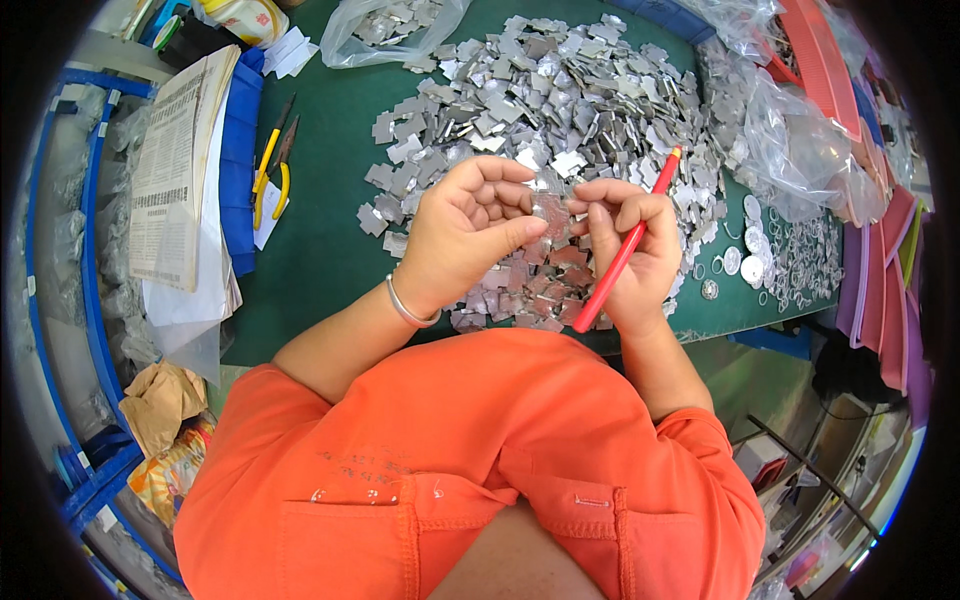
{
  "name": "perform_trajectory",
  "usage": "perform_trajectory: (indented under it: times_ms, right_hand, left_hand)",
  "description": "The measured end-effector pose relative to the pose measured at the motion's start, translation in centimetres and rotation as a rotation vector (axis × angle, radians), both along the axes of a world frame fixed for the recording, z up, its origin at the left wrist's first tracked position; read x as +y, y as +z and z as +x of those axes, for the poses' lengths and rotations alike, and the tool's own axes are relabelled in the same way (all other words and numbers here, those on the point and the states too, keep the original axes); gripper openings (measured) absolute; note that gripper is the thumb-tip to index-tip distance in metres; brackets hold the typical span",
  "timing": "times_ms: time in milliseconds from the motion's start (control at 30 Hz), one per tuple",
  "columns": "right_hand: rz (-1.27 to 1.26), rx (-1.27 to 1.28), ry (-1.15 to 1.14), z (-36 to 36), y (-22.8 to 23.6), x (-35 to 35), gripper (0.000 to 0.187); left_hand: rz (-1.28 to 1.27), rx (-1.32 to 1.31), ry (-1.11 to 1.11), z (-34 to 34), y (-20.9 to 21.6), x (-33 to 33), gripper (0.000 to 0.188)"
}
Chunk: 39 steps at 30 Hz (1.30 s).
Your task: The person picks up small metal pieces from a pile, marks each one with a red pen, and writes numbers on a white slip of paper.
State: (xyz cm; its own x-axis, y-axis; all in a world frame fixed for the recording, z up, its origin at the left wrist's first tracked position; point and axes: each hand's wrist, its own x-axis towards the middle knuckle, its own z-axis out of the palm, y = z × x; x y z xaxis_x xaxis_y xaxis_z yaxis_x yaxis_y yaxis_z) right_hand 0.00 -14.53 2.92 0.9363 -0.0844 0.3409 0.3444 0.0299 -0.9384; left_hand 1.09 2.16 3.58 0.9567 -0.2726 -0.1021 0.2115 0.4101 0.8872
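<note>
Working over a green tabletop (330, 150) across mid-frame, with a large heap of flat silver pieces (545, 100) at upper centre, pale discs (754, 240) and rings at right, yellow-handled pliers (268, 180) by a blue bin (240, 160) at upper left. Pinching a thin shiny plate (553, 212) at frame centre, above the heap, between fingertips of left hand (465, 230) and right hand (637, 245), with a red pen (628, 258) also clasped in the right. Seeing blue-framed shelving (95, 250) along left edge, crumpled brown paper (160, 405) lower left, clear plastic (785, 150) upper right
</note>
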Motion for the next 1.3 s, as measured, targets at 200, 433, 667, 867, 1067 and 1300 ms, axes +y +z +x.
perform_trajectory:
  times_ms: [200,433,667,867,1067,1300]
  right_hand:
    - [0.218,0.53,0.237,-0.2,1.7,-0.4,0.021]
    - [0.223,0.228,0.135,-0.4,0.9,-0.1,0.029]
    - [-0.022,-0.059,0.034,-0.5,0.5,-0.2,0.027]
    - [0.056,0.125,0.105,-0.5,0.3,-0.9,0.025]
    - [-0.1,-0.009,0.016,-0.3,0.4,-1.1,0.03]
    - [-0.819,-0.469,-0.96,9.4,6.1,-17.3,0.018]
  left_hand:
    - [0.489,-0.587,0.183,-0.6,-0.9,-0.2,0.033]
    - [0.382,-0.462,0.19,-0.3,-0.9,-0.3,0.026]
    - [0.05,0.137,-0.122,-0.1,0.6,0.4,0.013]
    - [0.211,-0.231,0.052,0.0,0.0,-0.1,0.006]
    - [0.576,-0.751,0.146,0.0,-0.4,0.2,0.018]
    - [0.392,-0.529,0.186,0.1,-0.3,0.3,0.016]
